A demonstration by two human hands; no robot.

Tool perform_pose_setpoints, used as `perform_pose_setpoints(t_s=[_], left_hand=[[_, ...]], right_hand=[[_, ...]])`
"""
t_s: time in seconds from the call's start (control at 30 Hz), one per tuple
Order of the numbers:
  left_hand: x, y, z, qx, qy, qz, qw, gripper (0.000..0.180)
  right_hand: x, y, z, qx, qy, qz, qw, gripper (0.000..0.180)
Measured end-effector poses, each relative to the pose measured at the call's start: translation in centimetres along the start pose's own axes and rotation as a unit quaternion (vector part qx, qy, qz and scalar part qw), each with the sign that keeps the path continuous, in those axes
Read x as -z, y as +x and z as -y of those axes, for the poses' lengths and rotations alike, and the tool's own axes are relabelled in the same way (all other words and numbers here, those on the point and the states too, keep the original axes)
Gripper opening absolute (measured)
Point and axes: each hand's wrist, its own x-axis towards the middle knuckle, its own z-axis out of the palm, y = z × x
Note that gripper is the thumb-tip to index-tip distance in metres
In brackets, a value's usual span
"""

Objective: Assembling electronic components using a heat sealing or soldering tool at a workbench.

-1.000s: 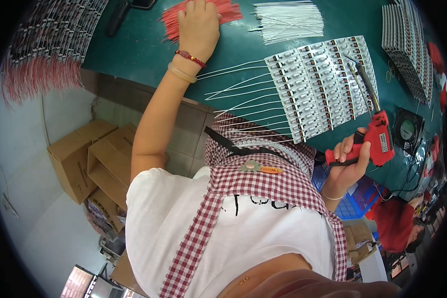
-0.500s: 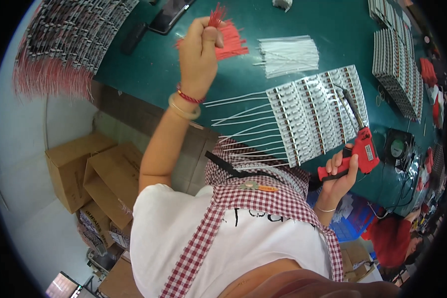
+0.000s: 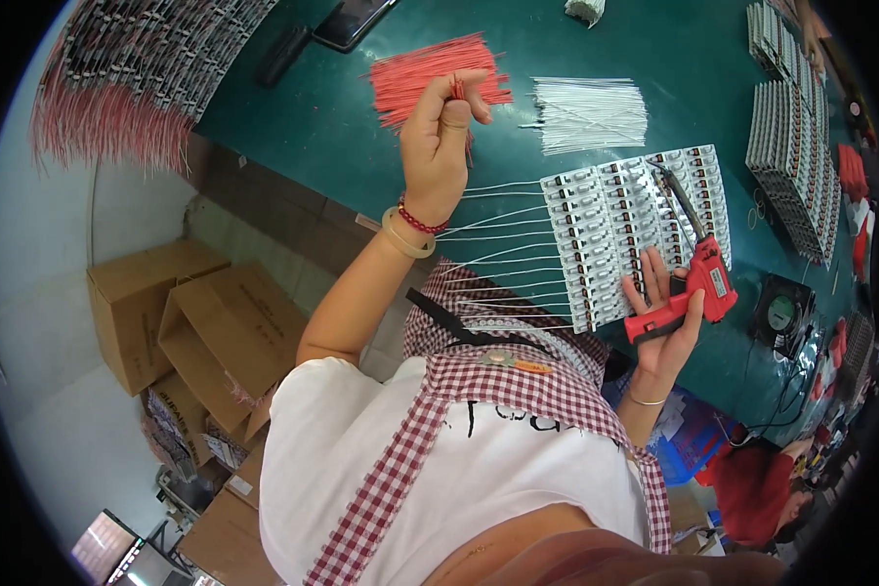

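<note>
My left hand is closed on a small bunch of thin red wires, whose ends poke out above and below the fist. Just beyond it lies a flat pile of red wires. My right hand holds a red soldering gun between thumb and palm, with some fingers stretched toward the board. The gun's dark tip slants over a white panel of small circuit boards. White wires stick out from the panel's left edge. A bundle of white wires lies behind the panel.
Stacked board panels stand at the right of the green table. More panels with red wires hang over the left edge. A phone lies at the back. Cardboard boxes sit on the floor; another person is at the lower right.
My left hand has come right and nearer, off the red pile, with red wires in it. The fingers of my right hand have stretched out toward the panel, the soldering gun still held.
</note>
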Motion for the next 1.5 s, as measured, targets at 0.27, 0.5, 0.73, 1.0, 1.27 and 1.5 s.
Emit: perform_pose_setpoints(t_s=[0.27,0.5,0.73,1.0,1.27,1.5], left_hand=[[-0.2,-1.2,-0.7,0.032,0.022,0.032,0.999,0.029],[-0.5,-1.8,-1.7,0.023,0.009,0.032,0.999,0.022],[0.0,-0.5,-5.3,0.136,0.017,0.057,0.989,0.014],[0.2,-2.8,-2.8,0.057,0.329,0.353,0.874,0.012],[-1.4,-5.5,-1.2,-0.124,0.364,0.257,0.887,0.031],[-1.9,-6.1,-1.4,-0.129,0.370,0.274,0.878,0.033]], right_hand=[[0.0,-0.2,0.2,0.007,-0.010,-0.004,1.000,0.040],[-0.1,-0.7,0.2,0.011,-0.012,-0.020,1.000,0.039],[-0.4,-1.1,0.2,0.020,-0.015,-0.043,0.999,0.040],[-4.2,-3.8,0.3,0.087,-0.192,-0.068,0.975,0.048],[-5.3,-5.5,-1.9,0.003,-0.338,-0.030,0.941,0.053],[-5.3,-6.7,-1.9,-0.019,-0.433,-0.053,0.899,0.037]])
